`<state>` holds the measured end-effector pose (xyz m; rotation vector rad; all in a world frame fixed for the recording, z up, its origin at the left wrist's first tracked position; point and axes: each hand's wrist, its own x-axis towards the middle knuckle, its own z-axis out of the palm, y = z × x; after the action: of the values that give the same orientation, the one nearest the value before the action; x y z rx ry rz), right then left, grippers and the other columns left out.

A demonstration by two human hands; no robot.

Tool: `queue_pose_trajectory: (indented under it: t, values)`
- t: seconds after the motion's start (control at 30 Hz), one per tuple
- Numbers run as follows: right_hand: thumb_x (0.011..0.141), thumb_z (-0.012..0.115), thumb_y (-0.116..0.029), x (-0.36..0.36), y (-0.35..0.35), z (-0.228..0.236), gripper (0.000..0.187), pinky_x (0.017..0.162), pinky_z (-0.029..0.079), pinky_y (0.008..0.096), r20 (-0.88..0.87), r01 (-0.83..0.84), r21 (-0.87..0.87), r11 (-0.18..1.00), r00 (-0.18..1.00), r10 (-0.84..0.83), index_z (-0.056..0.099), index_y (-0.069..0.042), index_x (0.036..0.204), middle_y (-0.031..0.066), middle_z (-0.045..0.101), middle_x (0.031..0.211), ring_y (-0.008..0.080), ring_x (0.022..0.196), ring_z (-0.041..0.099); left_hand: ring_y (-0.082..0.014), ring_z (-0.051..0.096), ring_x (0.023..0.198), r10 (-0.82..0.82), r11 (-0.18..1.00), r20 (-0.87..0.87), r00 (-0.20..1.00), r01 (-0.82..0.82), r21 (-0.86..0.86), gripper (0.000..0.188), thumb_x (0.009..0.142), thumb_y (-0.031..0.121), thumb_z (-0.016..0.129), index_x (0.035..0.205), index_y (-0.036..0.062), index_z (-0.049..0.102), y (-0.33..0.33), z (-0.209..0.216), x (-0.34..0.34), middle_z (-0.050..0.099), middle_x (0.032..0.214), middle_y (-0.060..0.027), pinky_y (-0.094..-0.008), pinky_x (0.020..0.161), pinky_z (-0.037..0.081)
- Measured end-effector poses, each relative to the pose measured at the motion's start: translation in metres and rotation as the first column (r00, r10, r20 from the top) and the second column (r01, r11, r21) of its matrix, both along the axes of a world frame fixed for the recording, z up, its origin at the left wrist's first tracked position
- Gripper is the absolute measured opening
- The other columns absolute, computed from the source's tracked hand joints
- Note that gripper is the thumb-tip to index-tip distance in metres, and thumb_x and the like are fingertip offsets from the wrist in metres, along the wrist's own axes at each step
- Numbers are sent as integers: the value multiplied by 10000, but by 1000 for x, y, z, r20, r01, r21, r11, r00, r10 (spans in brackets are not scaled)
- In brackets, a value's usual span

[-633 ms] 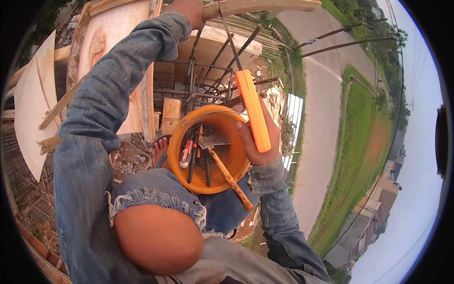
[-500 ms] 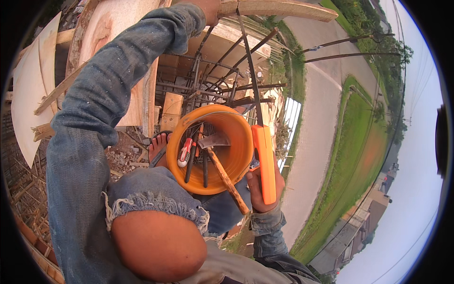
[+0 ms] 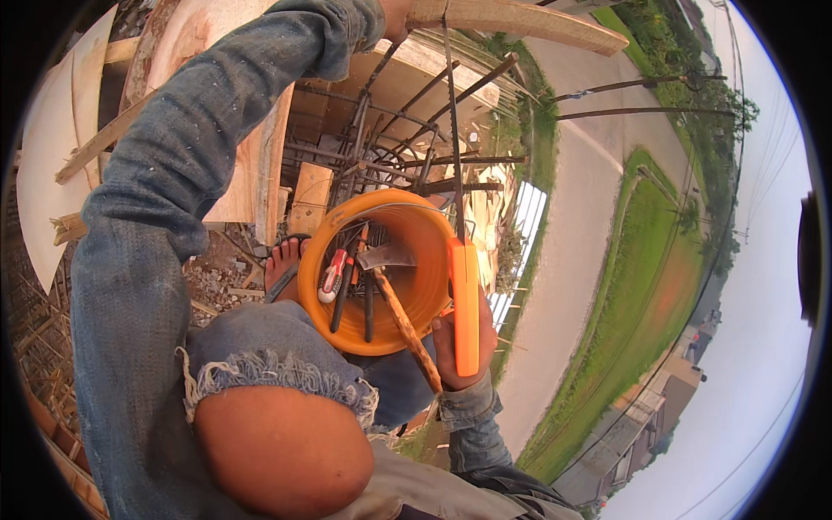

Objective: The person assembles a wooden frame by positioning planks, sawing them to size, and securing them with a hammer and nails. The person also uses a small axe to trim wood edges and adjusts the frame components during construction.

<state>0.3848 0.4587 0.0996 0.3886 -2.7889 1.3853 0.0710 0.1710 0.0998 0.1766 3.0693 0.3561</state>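
Observation:
My right hand (image 3: 445, 351) is closed around the orange handle of a hand saw (image 3: 465, 295). The saw's long dark blade runs up from the handle, and its far part meets a narrow wooden board (image 3: 520, 24) at the top of the view. My left hand (image 3: 396, 17), partly cut off by the upper edge, grips that board near the blade. Beside the saw stands an orange bucket (image 3: 425, 321). In it are a hatchet-like tool with a wooden handle (image 3: 403, 325) leaning over the rim, a red-and-white-handled tool (image 3: 332, 277) and dark-handled tools.
Wide planks (image 3: 238, 186) lie under my left arm. Tied steel bars (image 3: 355, 165) stand beyond the bucket, and thin rods stick out to the right. My bent knee (image 3: 282, 451) is close below. Far down at the right are a paved road (image 3: 555, 286) and grass.
The saw handle has swung a little left, closer to the bucket, and the blade is more upright. My left hand still grips the board. The whole view has shifted slightly.

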Motion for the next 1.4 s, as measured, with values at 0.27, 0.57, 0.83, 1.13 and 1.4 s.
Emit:
queue_pose_trajectory:
  t: [0.27, 0.57, 0.83, 1.13, 1.4]
  values:
    - [842, 635, -91, -174, -68, -18, 604, 790, 553, 339, -115, -88, -127, 988, 991, 74, 414, -14, 1399, 180, 672, 1058, 266, 915, 699, -347, 680, 821, -65, 997, -134, 989, 59, -45, 301, 631, 183, 759, 902, 61, 708, -7, -20, -14, 689, 837, -181, -423, 749, 559]
    - [812, 657, -54, 17, -1, 6, 659, 814, 550, 360, 127, 21, 76, 997, 991, -31, 386, 24, 1408, 212, 615, 1224, 313, 988, 682, -359, 684, 785, -150, 980, -35, 988, 144, -135, 397, 578, 356, 808, 808, 41, 735, -9, -18, -27, 698, 838, -202, -416, 698, 558]
    - [825, 633, -44, -76, -21, 0, 634, 835, 536, 333, 49, -49, -88, 995, 997, 54, 393, 23, 1408, 201, 628, 1196, 289, 993, 679, -372, 675, 823, -94, 996, -86, 992, 94, -12, 319, 631, 270, 745, 871, 62, 719, -10, -17, -8, 689, 847, -200, -428, 766, 558]
    - [800, 688, -130, -211, -95, -29, 662, 876, 518, 385, -190, -89, -159, 983, 980, 58, 420, -57, 1402, 199, 645, 1143, 349, 1033, 648, -365, 681, 838, 10, 999, -38, 999, -8, 51, 345, 604, 223, 787, 857, 2, 707, -5, -7, -4, 691, 836, -208, -418, 768, 556]
    - [836, 640, -88, -83, -50, -13, 670, 858, 526, 360, -27, -11, -111, 994, 1000, 8, 353, -2, 1435, 200, 645, 1122, 302, 1016, 666, -360, 682, 839, -25, 999, -16, 1000, 25, 41, 351, 600, 224, 783, 870, 11, 715, -7, -12, -11, 688, 855, -227, -405, 787, 551]
